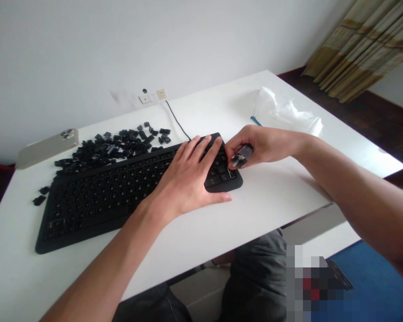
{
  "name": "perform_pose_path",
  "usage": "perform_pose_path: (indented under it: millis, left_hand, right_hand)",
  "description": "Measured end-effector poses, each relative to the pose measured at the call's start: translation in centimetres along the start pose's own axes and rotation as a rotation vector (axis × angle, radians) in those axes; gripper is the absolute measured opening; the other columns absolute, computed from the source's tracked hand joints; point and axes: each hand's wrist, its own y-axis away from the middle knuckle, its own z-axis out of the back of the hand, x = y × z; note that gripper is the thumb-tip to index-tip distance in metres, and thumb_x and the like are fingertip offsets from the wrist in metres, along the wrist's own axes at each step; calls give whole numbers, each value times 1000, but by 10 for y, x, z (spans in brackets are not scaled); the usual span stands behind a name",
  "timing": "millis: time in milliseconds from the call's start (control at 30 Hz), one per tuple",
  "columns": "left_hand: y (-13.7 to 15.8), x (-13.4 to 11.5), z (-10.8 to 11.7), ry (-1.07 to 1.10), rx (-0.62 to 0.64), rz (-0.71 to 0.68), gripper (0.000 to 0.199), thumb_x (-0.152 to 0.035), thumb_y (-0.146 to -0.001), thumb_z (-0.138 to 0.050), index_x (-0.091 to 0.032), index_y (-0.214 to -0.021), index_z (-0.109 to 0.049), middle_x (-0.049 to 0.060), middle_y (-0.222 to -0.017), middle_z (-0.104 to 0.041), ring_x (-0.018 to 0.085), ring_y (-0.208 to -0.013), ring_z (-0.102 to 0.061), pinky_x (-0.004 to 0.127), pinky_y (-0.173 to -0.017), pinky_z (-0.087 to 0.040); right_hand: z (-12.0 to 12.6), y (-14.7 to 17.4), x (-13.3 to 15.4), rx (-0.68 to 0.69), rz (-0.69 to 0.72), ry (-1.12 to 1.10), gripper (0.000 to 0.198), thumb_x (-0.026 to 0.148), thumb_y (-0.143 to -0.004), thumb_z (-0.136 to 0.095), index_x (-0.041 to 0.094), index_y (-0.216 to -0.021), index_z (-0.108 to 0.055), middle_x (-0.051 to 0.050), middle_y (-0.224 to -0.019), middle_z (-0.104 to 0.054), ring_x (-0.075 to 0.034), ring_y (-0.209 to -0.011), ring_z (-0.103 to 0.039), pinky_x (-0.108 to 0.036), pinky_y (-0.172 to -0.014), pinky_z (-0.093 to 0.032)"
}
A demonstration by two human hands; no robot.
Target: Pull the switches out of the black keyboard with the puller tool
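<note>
Fingers of our left hand [188,183] are stretched out and slightly spread over the right part of a long black plastic keyboard [100,218], thumb jutting past its near edge above the glossy white tabletop [255,210]; that splayed palm probably keeps the board from sliding. Our right hand [260,145] is curled around a short dark-grey tool [242,155] with a pale tip, perhaps gripped so tightly for control at the keyboard's right end; whether its hidden end touches anything, we cannot tell. The keyboard lies slanted before us, likely so both hands reach that end comfortably. Loose small black keycaps [100,150] are heaped just behind it, seemingly to leave our working side free. Beyond the right hand sits a crumpled, translucent white plastic bag [289,114], apparently out of our way.
</note>
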Motion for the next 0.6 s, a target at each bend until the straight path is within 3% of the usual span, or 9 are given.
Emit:
perform_pose_path:
  millis: [600]
  left_hand:
    - [0,-1,1,27,21,19,124,-72,-78,-83,-24,-173,-20,18,-179,-29,42,-167,-18,61,-137,-17]
  right_hand:
    - [-3,-1,2,-41,-22,125,21,39,-82,-78,21,-77,-68,5,-67,-55,-12,-66,-47,-29,-65,-34]
